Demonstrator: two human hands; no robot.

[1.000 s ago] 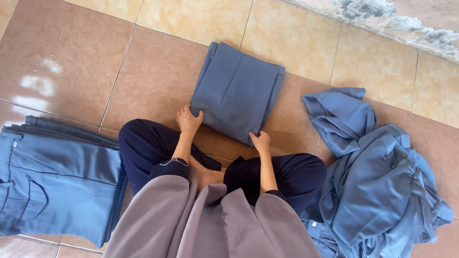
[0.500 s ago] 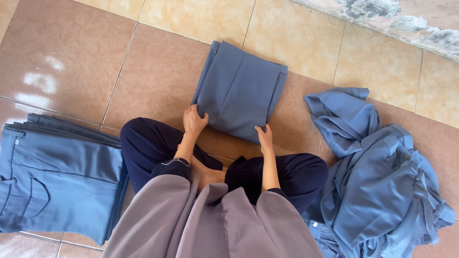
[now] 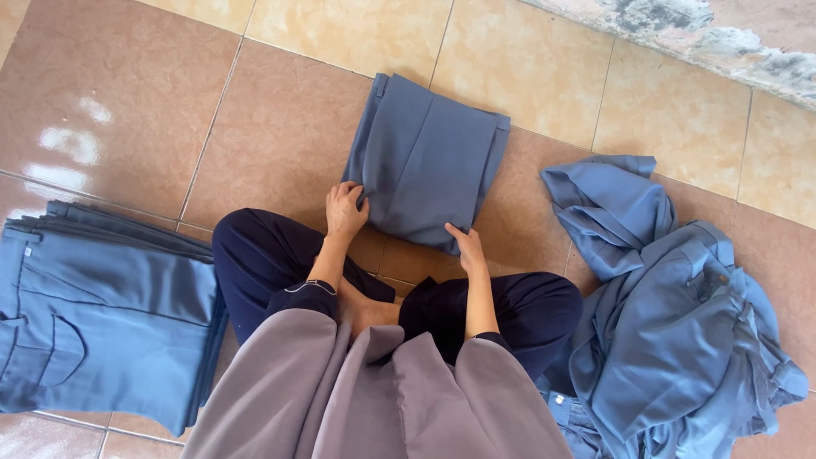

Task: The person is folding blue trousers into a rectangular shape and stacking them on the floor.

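A folded grey-blue garment (image 3: 429,157) lies flat on the tiled floor in front of my crossed legs. My left hand (image 3: 344,210) grips its near left corner, fingers curled over the edge. At the near right corner my right hand (image 3: 467,247) rests with its fingers pressed on the cloth's edge. Both forearms reach out from a loose grey-mauve top (image 3: 374,399).
A neat stack of folded blue trousers (image 3: 102,314) lies on the floor at my left. A loose heap of unfolded blue garments (image 3: 680,331) sits at my right. A rough, weathered wall base (image 3: 680,25) runs along the far right.
The folded garment and both hands have shifted slightly lower and to the right in view; the hands stay at its near corners.
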